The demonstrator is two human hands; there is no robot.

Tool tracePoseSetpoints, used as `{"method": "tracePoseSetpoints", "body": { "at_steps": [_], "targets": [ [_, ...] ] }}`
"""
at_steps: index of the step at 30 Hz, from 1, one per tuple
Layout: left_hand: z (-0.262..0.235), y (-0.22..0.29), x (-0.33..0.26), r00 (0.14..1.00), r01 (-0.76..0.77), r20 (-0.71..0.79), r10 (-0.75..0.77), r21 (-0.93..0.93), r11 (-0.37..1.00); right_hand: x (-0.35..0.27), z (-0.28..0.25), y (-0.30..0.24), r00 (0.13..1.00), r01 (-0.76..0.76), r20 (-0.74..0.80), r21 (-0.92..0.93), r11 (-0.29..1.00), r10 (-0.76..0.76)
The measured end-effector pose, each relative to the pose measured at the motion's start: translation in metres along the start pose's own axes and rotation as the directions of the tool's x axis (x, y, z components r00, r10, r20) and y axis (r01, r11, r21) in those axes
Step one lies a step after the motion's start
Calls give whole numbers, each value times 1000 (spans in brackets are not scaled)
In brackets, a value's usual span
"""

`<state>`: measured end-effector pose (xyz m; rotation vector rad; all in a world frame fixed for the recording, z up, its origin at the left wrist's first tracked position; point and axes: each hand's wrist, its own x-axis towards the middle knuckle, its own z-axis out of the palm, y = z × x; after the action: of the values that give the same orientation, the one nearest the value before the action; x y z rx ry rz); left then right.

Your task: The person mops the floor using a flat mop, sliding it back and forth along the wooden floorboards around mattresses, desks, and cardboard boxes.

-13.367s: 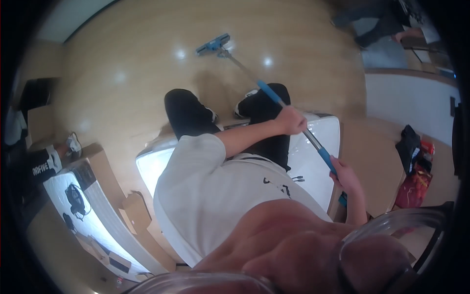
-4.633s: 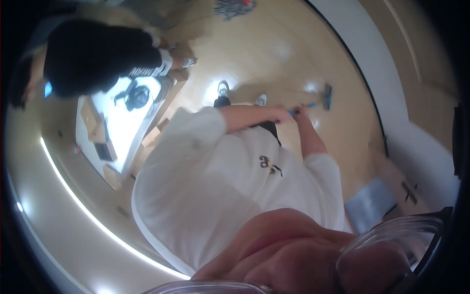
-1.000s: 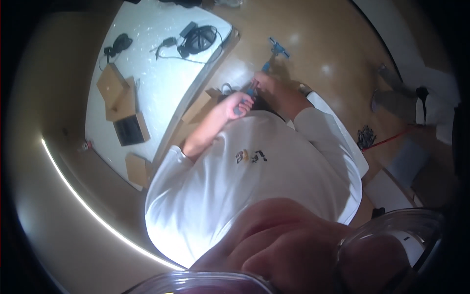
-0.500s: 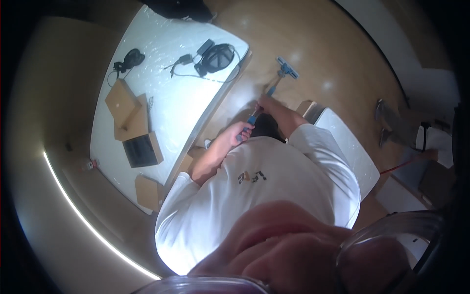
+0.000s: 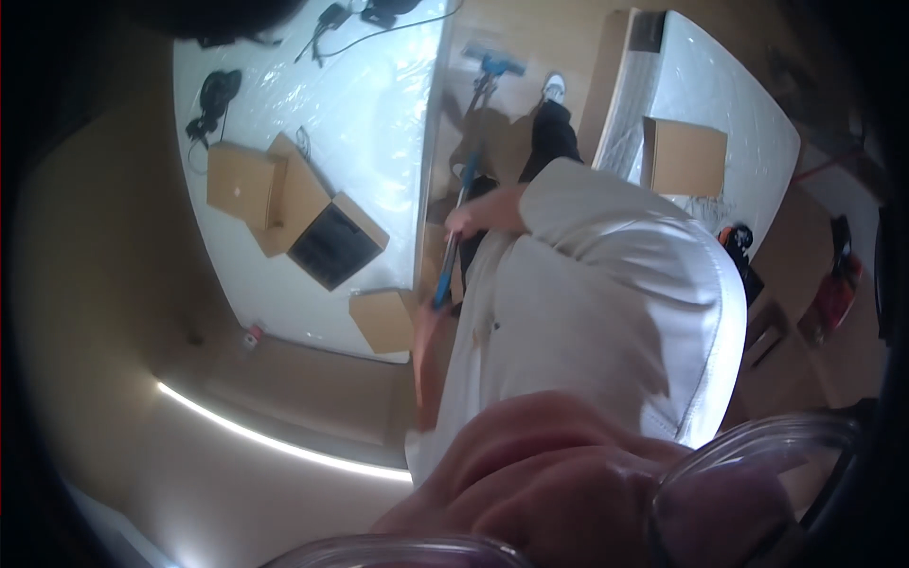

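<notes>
A long-handled mop (image 5: 468,185) with a flat blue head reaches forward through the gap between two tables, its head over the floor at the far end. My right hand (image 5: 464,222) is closed round the middle of the pole. Lower down, close to my body, my left hand (image 5: 437,315) is wrapped about the blue grip at the near end; its fingers are partly hidden and blurred. The mop head is smeared by motion.
On the plastic-covered left table (image 5: 369,180) lie an opened cardboard box (image 5: 246,185), a dark-lined box (image 5: 336,248), a flat carton (image 5: 379,320) and black cables (image 5: 216,99). Another carton (image 5: 689,158) sits on the right table (image 5: 748,104). My shoe (image 5: 554,88) is on the floor.
My body and view have turned, and I stand further between the tables. The mop now points more straight ahead, its head left of before. Both hands keep their hold.
</notes>
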<state>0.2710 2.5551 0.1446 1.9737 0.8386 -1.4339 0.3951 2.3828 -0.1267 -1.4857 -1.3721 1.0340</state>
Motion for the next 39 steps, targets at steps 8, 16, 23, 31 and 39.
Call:
{"method": "tracePoseSetpoints", "body": {
  "at_steps": [8, 16, 23, 31, 39],
  "targets": [
    [14, 47, 9, 932, 136, -359, 45, 463, 876, 9, 11, -33, 289, -419, 107, 908, 25, 951],
    [130, 311, 125, 894, -360, -169, 415, 282, 889, -267, -113, 114, -102, -169, -278, 951, 258, 955],
    [234, 589, 135, 710, 207, 618, 339, -642, 738, -494, -249, 110, -150, 553, -409, 720, 420, 900],
    [236, 481, 152, 754, 19, 524, 397, -621, 784, -435, -140, 179, 370, -914, -675, -142, 379, 638],
    [102, 74, 116, 973, -86, 180, 144, -296, 951, -144, 27, 5, 846, -420, -338, 54, 906, 412]
  ]
}}
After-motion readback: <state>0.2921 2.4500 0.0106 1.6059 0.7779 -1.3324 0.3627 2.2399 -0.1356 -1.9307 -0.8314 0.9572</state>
